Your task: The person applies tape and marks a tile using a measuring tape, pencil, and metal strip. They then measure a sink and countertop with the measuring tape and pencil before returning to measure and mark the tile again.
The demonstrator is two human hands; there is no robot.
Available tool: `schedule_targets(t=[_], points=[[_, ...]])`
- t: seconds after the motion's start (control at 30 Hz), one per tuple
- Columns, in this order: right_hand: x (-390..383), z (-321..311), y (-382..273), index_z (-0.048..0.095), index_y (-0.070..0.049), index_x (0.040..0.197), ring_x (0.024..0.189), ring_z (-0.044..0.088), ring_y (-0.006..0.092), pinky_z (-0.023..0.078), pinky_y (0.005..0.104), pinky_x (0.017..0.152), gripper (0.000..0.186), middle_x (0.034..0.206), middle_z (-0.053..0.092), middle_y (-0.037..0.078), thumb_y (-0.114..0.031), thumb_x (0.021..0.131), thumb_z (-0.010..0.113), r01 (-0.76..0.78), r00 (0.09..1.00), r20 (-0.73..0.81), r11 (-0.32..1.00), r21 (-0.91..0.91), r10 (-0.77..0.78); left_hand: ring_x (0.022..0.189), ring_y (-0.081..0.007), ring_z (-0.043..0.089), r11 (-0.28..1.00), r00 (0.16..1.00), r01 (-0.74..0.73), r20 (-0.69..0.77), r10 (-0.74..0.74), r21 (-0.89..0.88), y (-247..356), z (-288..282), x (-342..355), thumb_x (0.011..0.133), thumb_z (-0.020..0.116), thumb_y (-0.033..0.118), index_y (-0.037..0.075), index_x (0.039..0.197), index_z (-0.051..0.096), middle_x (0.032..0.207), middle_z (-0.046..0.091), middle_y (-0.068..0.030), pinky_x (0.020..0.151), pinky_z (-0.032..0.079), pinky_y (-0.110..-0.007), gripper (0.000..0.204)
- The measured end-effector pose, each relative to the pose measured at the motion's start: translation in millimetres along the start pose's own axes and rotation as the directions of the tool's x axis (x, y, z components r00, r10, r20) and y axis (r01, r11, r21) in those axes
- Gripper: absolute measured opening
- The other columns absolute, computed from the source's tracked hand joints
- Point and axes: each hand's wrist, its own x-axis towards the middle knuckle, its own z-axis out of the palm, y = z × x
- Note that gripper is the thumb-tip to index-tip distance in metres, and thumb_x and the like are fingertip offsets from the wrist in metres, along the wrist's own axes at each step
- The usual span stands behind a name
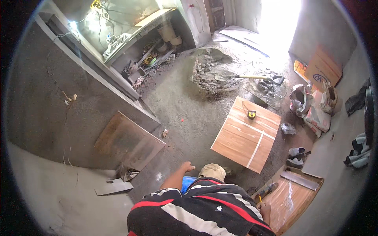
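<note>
My own hands do not show. Just below me a person in a striped shirt and tan cap bends over, seen from above and behind. That person's left hand is out to the left of the cap; their right hand holds what looks like a yellow pencil at a boxed stack of wood-look tiles with a metal bar on it. In front of the person a wood-look tile lies on the rough floor, with a tape measure on it.
A mortar heap and a shovel lie ahead. Sacks, cardboard and shoes line the right wall. A board leans at the left. Cables and buckets are by the counter at the back.
</note>
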Motion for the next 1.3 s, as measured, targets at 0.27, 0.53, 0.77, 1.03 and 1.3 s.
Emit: schedule_targets(t=[0.27, 0.53, 0.77, 1.03, 1.3], points=[[-15.5, -8.7, -10.1, 0.070, 0.006, 0.076, 0.057, 0.064, 0.0255, 0.050, 0.0423, 0.056, 0.033, 0.066, 0.067, 0.016, -0.024, 0.086, 0.060, 0.040, 0.997, 0.073, 0.996, -0.085, -0.034, 0.137, -0.0388, 0.053, 0.995, 0.997, -0.041, -0.068, 0.035, -0.089, -23.1, 24.0, 3.9, 0.086, 0.072, 0.047, -0.001, 0.140, 0.059, 0.146, 0.056, -0.0263, 0.113, 0.044, -0.046, 0.074], [-44.0, 23.9, 97.0, 0.074, 0.002, 0.089, 0.074, 0.071, 0.0347, 0.055, 0.0481, 0.071, 0.031, 0.081, 0.072, 0.022, -0.025, 0.089, 0.059, 0.101, 0.990, 0.126, 0.922, -0.374, -0.057, 0.136, -0.0372, 0.055, 0.993, 0.994, -0.109, -0.024, 0.110, 0.041, 14.4, 15.3, 22.6, 0.087, 0.073, 0.047, 0.000, 0.141, 0.059, 0.145, 0.057, -0.0260, 0.113, 0.044, -0.046, 0.073], [-76.3, 41.5, 37.4, 0.072, 0.001, 0.093, 0.078, 0.070, 0.0295, 0.053, 0.0434, 0.072, 0.033, 0.083, 0.072, 0.017, -0.032, 0.091, 0.065, -0.242, 0.948, -0.179, 0.962, 0.129, 0.263, 0.130, -0.0390, 0.059, 0.971, 0.978, -0.150, 0.169, 0.118, 0.186, 68.9, -16.7, 77.4, 0.087, 0.073, 0.046, -0.001, 0.131, 0.067, 0.134, 0.065, -0.0260, 0.109, 0.047, -0.046, 0.065], [-184.3, 99.1, 14.8, 0.071, 0.000, 0.086, 0.072, 0.065, 0.0190, 0.051, 0.0368, 0.068, 0.028, 0.077, 0.069, 0.010, -0.028, 0.089, 0.067, -0.469, 0.818, -0.123, 0.775, 0.423, 0.563, 0.127, -0.0415, 0.060, 0.820, 0.892, -0.447, 0.246, 0.379, 0.358, 210.4, -27.0, 159.7, 0.090, 0.070, 0.045, -0.003, 0.131, 0.065, 0.133, 0.064, -0.0281, 0.106, 0.048, -0.046, 0.063], [-247.6, 192.5, 21.4, 0.072, -0.001, 0.094, 0.078, 0.067, 0.0237, 0.051, 0.0410, 0.072, 0.038, 0.083, 0.070, 0.014, -0.039, 0.092, 0.069, -0.570, 0.772, 0.019, 0.678, 0.465, 0.636, 0.109, -0.0240, 0.064, 0.778, 0.675, -0.483, 0.396, 0.623, -0.402, 323.6, -46.4, 205.0, 0.092, 0.073, 0.038, 0.004, 0.148, 0.051, 0.125, 0.068, -0.0115, 0.088, 0.051, -0.039, 0.069]])
